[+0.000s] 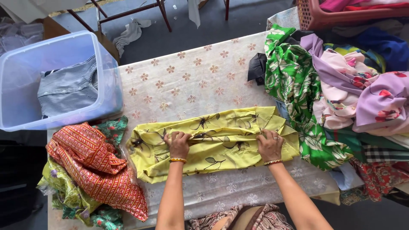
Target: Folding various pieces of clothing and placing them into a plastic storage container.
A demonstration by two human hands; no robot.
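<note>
A yellow garment [221, 127] with dark leaf print lies partly folded across the table, in front of me. My left hand [178, 144] pinches a fold of it near its left half. My right hand [269, 144] grips the same fold near its right end. Both wrists wear gold bangles, and the right hand has a ring. The table [187, 81] is covered with a pale cloth with small flower marks.
A clear plastic bin [17, 98] at the left holds a folded striped shirt [68, 89]. An orange striped cloth [98, 170] lies on green fabrics at the near left. A heap of clothes [341, 93] covers the right side, with a pink basket [315, 15] behind it.
</note>
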